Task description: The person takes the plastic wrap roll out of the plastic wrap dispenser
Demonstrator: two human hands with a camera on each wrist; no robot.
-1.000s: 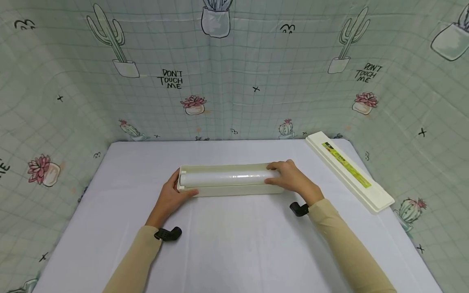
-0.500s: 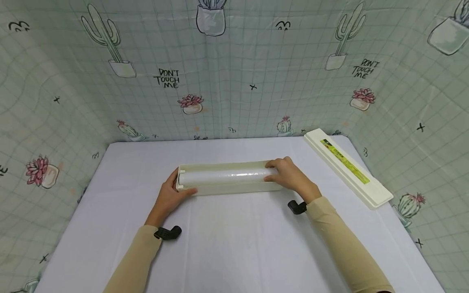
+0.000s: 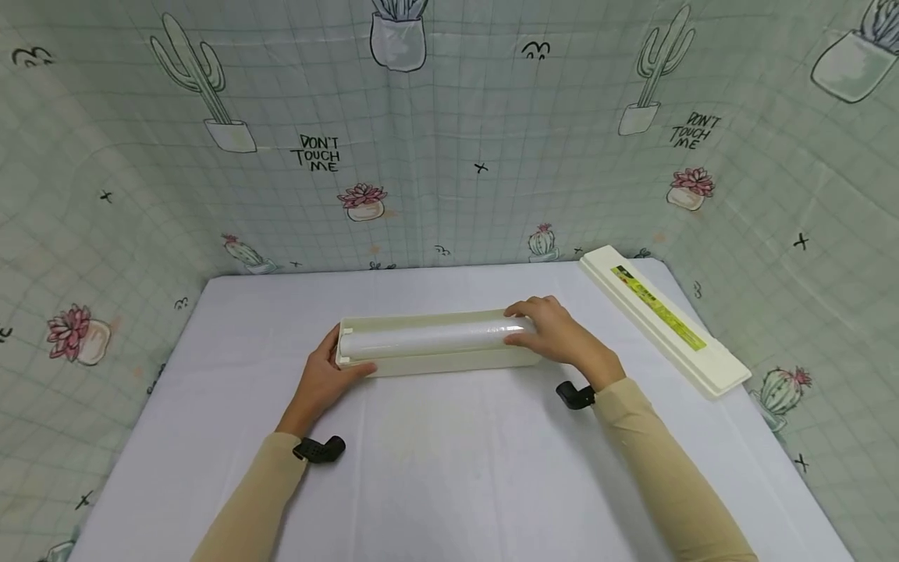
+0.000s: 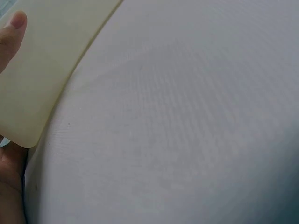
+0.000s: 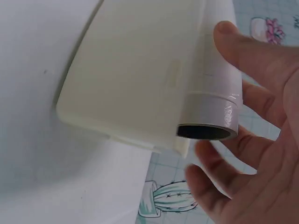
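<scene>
A long cream plastic box (image 3: 449, 364) lies across the middle of the table with its top uncovered. Inside it sits a roll of clear plastic wrap (image 3: 421, 339). My left hand (image 3: 319, 386) grips the box's left end, thumb on the front wall and fingers behind. With thumb and fingers, my right hand (image 3: 558, 332) holds the right end of the roll. In the right wrist view, the hollow end of the roll (image 5: 210, 109) stands above the box's rim, so the roll is slightly tilted. The left wrist view catches only part of the box wall (image 4: 51, 70) and the thumb.
A long cream lid (image 3: 702, 371) with a yellow-green label lies slantwise at the table's right edge. White cloth covers the table (image 3: 435, 468). Patterned fabric walls (image 3: 449, 117) with cactus drawings close off the back and both sides.
My right hand has raised the right end of the roll a little out of the box. The left hand keeps its grip on the box. The head view has shifted slightly.
</scene>
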